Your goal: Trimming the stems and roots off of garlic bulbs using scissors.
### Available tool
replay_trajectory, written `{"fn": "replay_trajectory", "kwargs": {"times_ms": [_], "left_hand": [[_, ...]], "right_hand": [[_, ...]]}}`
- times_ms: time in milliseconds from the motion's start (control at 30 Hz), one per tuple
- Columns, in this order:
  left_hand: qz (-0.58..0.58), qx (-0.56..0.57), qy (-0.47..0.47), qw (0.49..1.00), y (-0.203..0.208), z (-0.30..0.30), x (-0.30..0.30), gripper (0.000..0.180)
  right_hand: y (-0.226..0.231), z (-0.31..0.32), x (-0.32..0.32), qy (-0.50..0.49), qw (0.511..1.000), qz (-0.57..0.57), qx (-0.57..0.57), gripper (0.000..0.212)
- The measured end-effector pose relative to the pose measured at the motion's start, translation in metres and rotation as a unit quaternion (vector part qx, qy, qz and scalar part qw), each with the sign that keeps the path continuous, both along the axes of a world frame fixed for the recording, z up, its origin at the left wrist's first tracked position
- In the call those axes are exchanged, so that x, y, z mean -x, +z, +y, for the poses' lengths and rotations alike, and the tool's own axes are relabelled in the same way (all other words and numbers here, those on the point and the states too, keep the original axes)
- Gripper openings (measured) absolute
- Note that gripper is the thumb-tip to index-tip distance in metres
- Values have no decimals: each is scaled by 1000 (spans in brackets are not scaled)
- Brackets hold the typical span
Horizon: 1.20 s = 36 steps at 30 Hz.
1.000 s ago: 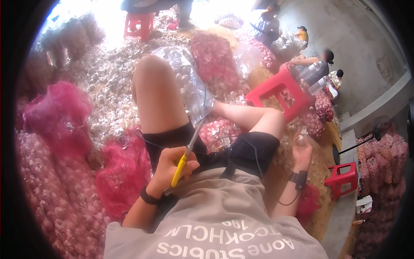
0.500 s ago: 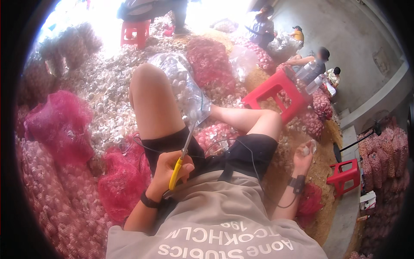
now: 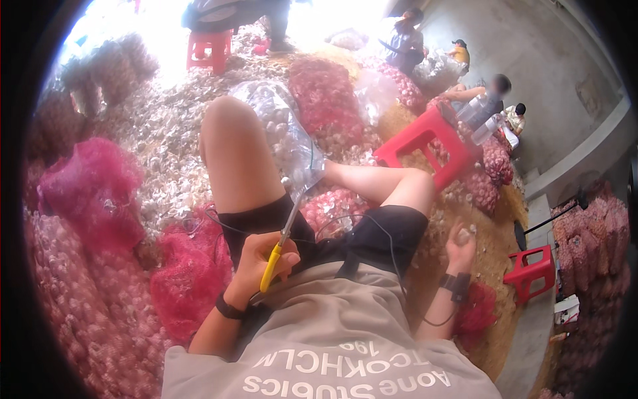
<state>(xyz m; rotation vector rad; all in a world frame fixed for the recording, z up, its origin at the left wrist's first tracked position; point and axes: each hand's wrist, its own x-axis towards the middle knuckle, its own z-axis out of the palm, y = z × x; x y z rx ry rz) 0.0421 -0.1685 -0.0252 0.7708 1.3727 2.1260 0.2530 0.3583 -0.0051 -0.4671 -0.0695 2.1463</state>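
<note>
In my left hand (image 3: 256, 266), closed above my lap, is a tool like a pair of shears (image 3: 271, 267), with a yellow handle and a long thin metal end pointing away from me. My right hand (image 3: 460, 251) is out at my right side, fingers curled around a whitish garlic bulb (image 3: 468, 233). Between my legs lies a clear plastic bag (image 3: 302, 156) with pale bulbs in it. A red mesh sack of garlic (image 3: 335, 207) sits just beyond my shorts.
Loose garlic (image 3: 169, 166) covers the ground ahead. Pink mesh sacks (image 3: 93, 193) line the left. A red stool (image 3: 425, 149) holding clear bottles stands beyond my right knee; another red stool (image 3: 531, 272) is farther right. Several people sit at the back, near a grey wall (image 3: 531, 86).
My right hand has shifted slightly, its fingers now more upright around the bulb. My left hand and the tool are nearly still.
</note>
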Motion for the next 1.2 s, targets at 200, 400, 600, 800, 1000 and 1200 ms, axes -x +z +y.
{"fn": "replay_trajectory", "kwargs": {"times_ms": [200,400,600,800,1000,1200], "left_hand": [[-39,-17,17,999,13,7,-6,25],[12,-8,21,1000,0,2,-1,46],[-36,-24,10,999,4,3,-4,32],[2,-24,34,999,2,5,-3,45],[-1,-34,21,999,-7,4,-2,46],[-3,-30,21,999,-8,4,-2,48]], "right_hand": [[17,-28,36,167,960,-184,-128,22],[39,-87,66,238,937,-81,-244,48],[81,-135,69,287,905,-83,-302,55],[93,-146,71,257,891,-126,-353,34],[92,-156,73,241,844,-181,-444,16],[87,-148,73,195,853,-206,-438,13]]}}
